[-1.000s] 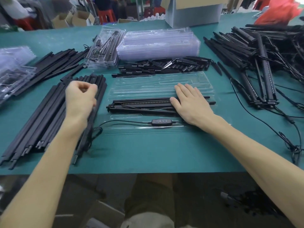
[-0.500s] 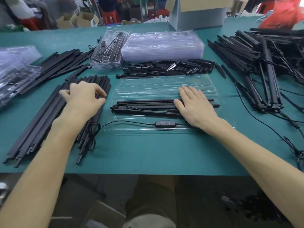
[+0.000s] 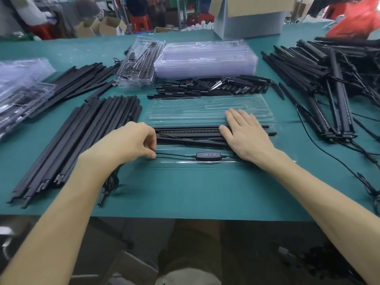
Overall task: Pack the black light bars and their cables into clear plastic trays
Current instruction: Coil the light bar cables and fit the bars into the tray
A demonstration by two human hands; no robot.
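Currently at the cable-seating step, by judgement. Find the clear tray (image 3: 205,112) lying flat at mid-desk, long axis parallel to the near edge of the desk (image 3: 185,192). Note black light bars (image 3: 189,133) in its middle channels, on the same left-right axis. Note the cable (image 3: 174,154) along the tray's near channel, with the inline controller (image 3: 208,156) seated right of centre.

Read left hand (image 3: 131,140) as curled, thumb and forefinger pinching the cable at the tray's left end. Read right hand (image 3: 246,136) as flat, fingers straight, pressing down on the right part of the light bars.

Key relation: loose cable coil (image 3: 112,182) off the tray's left end, under the left forearm, toward the near-left of the desk; apparently the same cable's slack. Put left hand nearer by far, right hand busy as the hold-down. Judge that the slack needs drawing rightward along the channel's axis, or folding in at the left end.

Room: a strip of green desk between tray and near edge, enough for sliding. Note a pile of plain black bars (image 3: 82,140) just beside the tray's left end, crowding the left hand; risk of snagging the coil there. Note short black pieces (image 3: 211,87) just beyond the tray's far edge, stacked empty trays (image 3: 205,58) behind them, and a heap of wired bars (image 3: 329,79) toward the right edge, well apart.
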